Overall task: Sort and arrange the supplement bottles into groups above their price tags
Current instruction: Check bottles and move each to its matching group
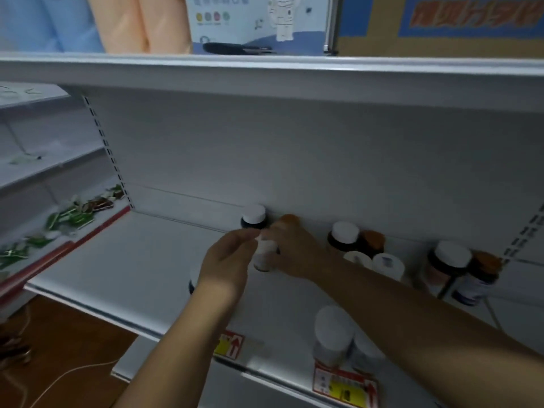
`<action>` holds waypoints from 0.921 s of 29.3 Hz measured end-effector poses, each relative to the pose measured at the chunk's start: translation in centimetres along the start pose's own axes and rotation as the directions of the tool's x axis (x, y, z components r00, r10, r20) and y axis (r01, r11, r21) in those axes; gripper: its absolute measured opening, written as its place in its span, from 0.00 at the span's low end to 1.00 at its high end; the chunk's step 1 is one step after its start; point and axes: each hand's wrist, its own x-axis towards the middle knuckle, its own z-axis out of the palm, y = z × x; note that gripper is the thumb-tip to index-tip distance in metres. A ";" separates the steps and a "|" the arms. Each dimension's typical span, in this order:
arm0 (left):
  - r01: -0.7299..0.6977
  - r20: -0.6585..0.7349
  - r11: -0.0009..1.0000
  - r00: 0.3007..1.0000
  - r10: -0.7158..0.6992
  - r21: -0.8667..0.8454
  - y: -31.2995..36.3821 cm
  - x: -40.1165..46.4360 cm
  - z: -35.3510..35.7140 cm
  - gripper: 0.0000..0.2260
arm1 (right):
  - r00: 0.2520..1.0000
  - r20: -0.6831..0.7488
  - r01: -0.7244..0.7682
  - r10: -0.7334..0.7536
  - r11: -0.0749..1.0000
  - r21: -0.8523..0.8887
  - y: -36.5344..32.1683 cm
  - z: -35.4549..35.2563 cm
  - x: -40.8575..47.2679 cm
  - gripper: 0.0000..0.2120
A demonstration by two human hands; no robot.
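A small white bottle (264, 254) is held over the middle of the white shelf (141, 260). My right hand (297, 248) grips it from the right, and my left hand (232, 257) touches its left side with the fingertips. A dark bottle with a white cap (253, 217) stands just behind the hands at the back wall. An orange cap (288, 218) shows behind my right hand. Part of another dark bottle (192, 282) peeks out under my left wrist. Two price tags (229, 344) (344, 384) sit on the shelf's front edge.
A group of white-capped and orange-capped bottles (362, 245) stands at the back right, with more bottles (459, 269) further right. A large white-capped bottle (334, 334) stands near the front edge above the right tag. Green packets (73, 213) lie on the neighbouring left shelf.
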 end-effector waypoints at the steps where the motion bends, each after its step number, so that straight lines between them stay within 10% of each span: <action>1: -0.012 0.005 1.000 1.000 0.012 0.009 0.0 0.3 -0.8 0.12 | 1.000 0.010 0.006 -0.005 0.998 -0.062 -0.2 0.7 0.5 0.14; 17: -0.084 0.168 0.996 0.982 0.084 -0.005 0.0 1.1 -2.2 0.16 | 0.971 -0.012 -0.236 0.240 0.961 0.141 -1.7 1.1 1.7 0.06; 24: -0.134 0.407 0.933 0.913 -0.015 0.334 -2.0 1.4 -1.1 0.20 | 0.880 0.245 -0.412 0.408 0.394 0.822 1.3 -6.0 -3.8 0.04; 27: -0.193 0.535 0.948 0.844 0.028 0.254 -2.2 1.1 0.5 0.14 | 0.888 0.268 -0.416 0.373 0.407 0.813 2.0 -7.3 -6.2 0.05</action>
